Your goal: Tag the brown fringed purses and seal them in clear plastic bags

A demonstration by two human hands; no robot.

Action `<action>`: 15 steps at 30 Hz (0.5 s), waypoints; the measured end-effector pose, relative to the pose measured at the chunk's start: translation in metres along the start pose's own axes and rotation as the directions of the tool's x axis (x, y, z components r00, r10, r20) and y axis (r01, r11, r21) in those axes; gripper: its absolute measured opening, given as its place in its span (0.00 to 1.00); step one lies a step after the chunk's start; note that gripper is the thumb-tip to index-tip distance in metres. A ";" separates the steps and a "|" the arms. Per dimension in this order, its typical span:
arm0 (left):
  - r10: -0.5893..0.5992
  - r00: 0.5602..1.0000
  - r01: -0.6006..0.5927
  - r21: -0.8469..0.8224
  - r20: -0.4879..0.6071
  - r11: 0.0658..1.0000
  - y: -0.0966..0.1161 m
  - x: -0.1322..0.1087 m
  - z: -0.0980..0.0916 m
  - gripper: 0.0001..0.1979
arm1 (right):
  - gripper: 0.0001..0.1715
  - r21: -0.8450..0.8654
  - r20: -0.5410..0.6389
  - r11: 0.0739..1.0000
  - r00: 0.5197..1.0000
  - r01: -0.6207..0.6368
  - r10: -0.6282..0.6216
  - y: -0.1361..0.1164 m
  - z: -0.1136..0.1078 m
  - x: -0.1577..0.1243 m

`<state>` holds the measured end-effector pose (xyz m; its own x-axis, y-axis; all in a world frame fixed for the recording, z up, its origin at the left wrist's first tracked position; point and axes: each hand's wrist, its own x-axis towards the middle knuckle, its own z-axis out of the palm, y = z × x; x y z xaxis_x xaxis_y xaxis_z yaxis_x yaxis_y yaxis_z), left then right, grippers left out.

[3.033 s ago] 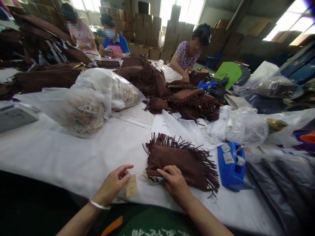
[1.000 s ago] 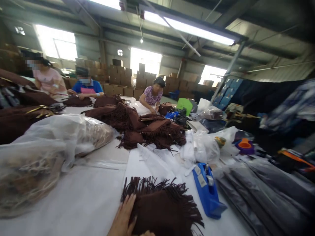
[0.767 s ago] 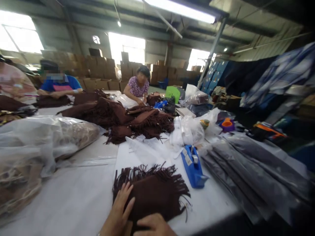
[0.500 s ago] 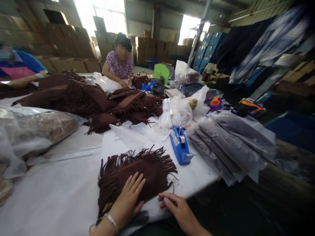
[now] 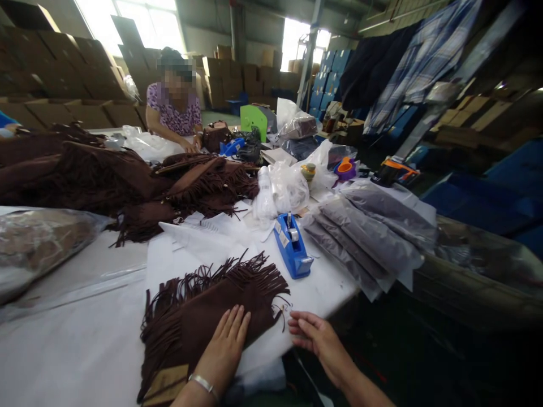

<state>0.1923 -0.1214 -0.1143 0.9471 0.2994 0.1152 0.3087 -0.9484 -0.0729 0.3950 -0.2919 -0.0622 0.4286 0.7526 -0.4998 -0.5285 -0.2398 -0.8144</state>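
Head view. Item: 1 brown fringed bag (image 5: pixel 195 316), lying flat on the white-covered bench (image 5: pixel 76 339) near its front edge, fringe along the far side and both ends. At its near left corner, 1 tan card (image 5: pixel 167 381).

Left hand (image 5: pixel 224 350): palm down on the bag, grip flat with fingers extended, clasping nothing; 1 bracelet (image 5: pixel 203 383) at the wrist. Right hand (image 5: pixel 318 342): just beyond the bag's right end, fingers loosely curled; whether the grip is closed on anything cannot be told.

Beyond the bag: 1 blue tape dispenser (image 5: pixel 294 251); to its right, grey packets (image 5: pixel 365 226) in plastic. Farther back, white papers (image 5: pixel 203 240) and a heap of brown fringed goods (image 5: pixel 106 175); behind it, 1 person in a purple patterned top (image 5: pixel 175 107), leaning over the bench.
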 end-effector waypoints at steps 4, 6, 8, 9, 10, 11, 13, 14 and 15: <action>0.029 0.999 -0.033 -0.129 -0.035 0.991 -0.011 -0.002 -0.005 0.42 | 0.33 -0.126 0.301 0.972 0.926 -0.199 0.228 0.007 0.010 -0.011; 0.021 0.998 -0.031 -0.161 -0.062 0.986 -0.015 -0.004 -0.008 0.45 | 0.42 -0.162 0.331 0.967 0.913 -0.196 0.240 0.013 0.020 -0.007; 0.010 0.996 -0.023 -0.160 -0.083 0.987 -0.015 -0.007 -0.009 0.46 | 0.47 -0.095 0.231 0.990 0.965 -0.107 0.126 0.017 0.027 0.002; 0.007 0.996 -0.021 -0.156 -0.092 0.988 -0.014 -0.009 -0.008 0.48 | 0.46 -0.035 0.158 0.997 0.985 -0.064 0.069 0.017 0.029 0.007; 0.004 0.995 -0.019 -0.152 -0.098 0.988 -0.013 -0.010 -0.006 0.49 | 0.44 0.030 0.102 0.999 0.994 -0.041 0.037 0.017 0.029 0.012; -0.001 0.995 -0.014 -0.153 -0.097 0.988 -0.012 -0.011 -0.004 0.51 | 0.41 0.078 0.093 0.996 0.995 -0.046 0.039 0.017 0.029 0.017; -0.017 0.996 0.002 -0.167 -0.086 0.986 -0.013 -0.011 0.000 0.53 | 0.35 0.043 0.185 0.998 0.982 -0.047 0.039 0.017 0.030 0.023; -0.026 0.996 0.011 -0.176 -0.081 0.984 -0.014 -0.010 0.002 0.54 | 0.31 -0.023 0.253 1.000 0.967 -0.018 0.023 0.017 0.032 0.025; -0.034 0.997 0.020 -0.186 -0.074 0.982 -0.015 -0.010 0.002 0.54 | 0.28 -0.094 0.317 0.995 0.948 0.032 -0.001 0.018 0.036 0.027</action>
<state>0.1785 -0.1100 -0.1166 0.9270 0.3228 0.1911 0.3055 -0.9452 0.1147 0.3706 -0.2533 -0.0799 0.1746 0.9083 -0.3801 -0.4431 -0.2723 -0.8541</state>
